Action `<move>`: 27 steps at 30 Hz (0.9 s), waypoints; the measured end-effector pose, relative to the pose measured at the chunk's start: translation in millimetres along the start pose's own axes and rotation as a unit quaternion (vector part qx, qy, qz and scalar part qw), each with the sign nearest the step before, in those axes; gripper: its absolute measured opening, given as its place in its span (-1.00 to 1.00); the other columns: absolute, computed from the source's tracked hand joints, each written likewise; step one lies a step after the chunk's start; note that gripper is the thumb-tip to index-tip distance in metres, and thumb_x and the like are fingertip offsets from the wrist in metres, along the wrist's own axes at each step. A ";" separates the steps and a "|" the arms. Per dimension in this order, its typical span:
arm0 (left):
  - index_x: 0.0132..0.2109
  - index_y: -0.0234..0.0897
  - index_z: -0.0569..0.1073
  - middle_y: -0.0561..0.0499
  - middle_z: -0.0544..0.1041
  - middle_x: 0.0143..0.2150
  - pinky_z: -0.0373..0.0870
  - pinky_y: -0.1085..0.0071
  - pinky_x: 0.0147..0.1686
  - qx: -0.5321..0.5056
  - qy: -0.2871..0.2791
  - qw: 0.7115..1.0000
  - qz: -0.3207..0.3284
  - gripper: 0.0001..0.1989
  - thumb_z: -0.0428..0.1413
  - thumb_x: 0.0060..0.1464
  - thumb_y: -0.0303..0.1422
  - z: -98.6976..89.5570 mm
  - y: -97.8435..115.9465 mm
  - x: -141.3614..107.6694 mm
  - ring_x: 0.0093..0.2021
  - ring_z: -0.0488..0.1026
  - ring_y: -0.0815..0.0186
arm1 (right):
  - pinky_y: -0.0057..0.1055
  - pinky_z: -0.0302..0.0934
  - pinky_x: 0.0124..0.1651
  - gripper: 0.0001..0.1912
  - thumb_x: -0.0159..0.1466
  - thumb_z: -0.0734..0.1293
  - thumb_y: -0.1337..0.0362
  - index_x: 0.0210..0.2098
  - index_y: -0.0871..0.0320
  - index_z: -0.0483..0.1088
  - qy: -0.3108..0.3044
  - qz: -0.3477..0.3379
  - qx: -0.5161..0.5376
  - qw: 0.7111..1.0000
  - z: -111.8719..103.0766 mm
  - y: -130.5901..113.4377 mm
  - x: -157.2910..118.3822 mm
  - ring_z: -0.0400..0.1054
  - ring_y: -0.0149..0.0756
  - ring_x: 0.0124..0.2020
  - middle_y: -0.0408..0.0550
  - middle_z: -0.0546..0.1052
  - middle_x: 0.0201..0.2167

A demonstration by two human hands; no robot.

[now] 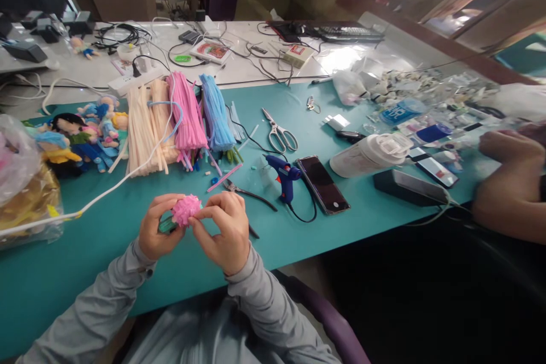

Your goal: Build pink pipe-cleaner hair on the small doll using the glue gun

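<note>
A fluffy pink pipe-cleaner flower point(186, 210) with a green part point(167, 224) below it is held above the near side of the mat. My left hand point(157, 227) is wrapped round its green part and left side. From the right, my right hand point(226, 230) pinches at the flower's edge with thumb and forefinger. Just beyond my hands lie pliers point(251, 194), partly hidden by my right hand, and a pink stick point(224, 177). Bundles of cream point(147, 131), pink point(187, 116) and blue point(216, 114) pipe cleaners lie farther back.
A blue glue gun point(281, 176), scissors point(279, 132), a phone point(323, 185) and a white tumbler point(370, 154) are to the right. Small dolls point(85, 136) and a plastic bag point(28, 187) stand left. A white cable point(115, 185) crosses the mat. Another person's arm point(507, 182) rests at far right.
</note>
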State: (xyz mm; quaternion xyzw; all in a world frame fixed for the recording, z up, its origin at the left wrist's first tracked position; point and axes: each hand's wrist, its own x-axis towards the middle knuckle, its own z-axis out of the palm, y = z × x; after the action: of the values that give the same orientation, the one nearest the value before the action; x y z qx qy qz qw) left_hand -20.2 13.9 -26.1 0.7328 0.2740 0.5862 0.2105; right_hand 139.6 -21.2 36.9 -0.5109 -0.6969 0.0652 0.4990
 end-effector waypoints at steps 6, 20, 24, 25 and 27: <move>0.12 -0.16 0.34 -0.12 0.54 -0.06 0.55 0.20 -0.14 0.009 0.005 1.000 -0.001 -0.47 0.24 0.01 -0.54 0.7 0.9 0.7 -0.07 0.55 0.20 | -0.27 0.17 -0.17 -0.89 0.24 0.33 0.33 -0.44 0.12 0.39 -0.006 0.006 -0.013 1.000 -1.4 -1.1 1.1 0.34 -0.31 -0.37 -0.13 0.42 -0.45; 0.14 -0.17 0.31 -0.14 0.52 -0.06 0.54 0.19 -0.13 0.024 -0.008 1.000 0.008 -0.47 0.23 0.02 -0.50 -0.1 0.2 1.0 -0.07 0.54 0.18 | -0.23 0.33 -0.11 -0.84 0.15 0.31 0.46 -0.46 0.09 0.30 0.030 0.007 0.059 0.998 -5.3 -2.9 6.2 0.41 -0.34 -0.43 -0.17 0.50 -0.49; 0.12 -0.17 0.32 -0.14 0.53 -0.07 0.54 0.19 -0.14 0.025 -0.004 1.000 0.003 -0.49 0.23 0.02 -0.50 0.5 1.0 1.1 -0.08 0.55 0.17 | -0.22 0.35 -0.12 -0.82 0.14 0.31 0.47 -0.48 0.09 0.27 0.027 0.006 0.057 0.998 -7.3 -2.5 7.1 0.42 -0.37 -0.48 -0.20 0.51 -0.51; 0.12 -0.17 0.32 -0.14 0.53 -0.07 0.53 0.19 -0.14 0.025 -0.003 1.000 0.003 -0.50 0.22 0.03 -0.50 0.7 1.4 1.4 -0.08 0.55 0.17 | -0.22 0.36 -0.11 -0.81 0.14 0.30 0.49 -0.48 0.09 0.26 0.030 0.006 0.064 0.997 -7.8 -2.2 7.0 0.42 -0.38 -0.48 -0.20 0.51 -0.51; 0.12 -0.17 0.32 -0.14 0.52 -0.07 0.53 0.20 -0.14 0.028 -0.003 1.000 0.005 -0.50 0.22 0.03 -0.51 0.8 2.1 1.9 -0.08 0.54 0.18 | -0.23 0.38 -0.08 -0.79 0.13 0.29 0.52 -0.48 0.09 0.25 0.033 0.009 0.085 0.996 -9.0 -1.7 6.7 0.43 -0.40 -0.49 -0.22 0.51 -0.52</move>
State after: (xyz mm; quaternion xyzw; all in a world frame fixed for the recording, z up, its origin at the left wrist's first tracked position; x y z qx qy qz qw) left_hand -18.7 13.6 -23.5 0.7417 0.2857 0.5771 0.1877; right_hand 145.5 -20.5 46.6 -0.4750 -0.6673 0.1118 0.5627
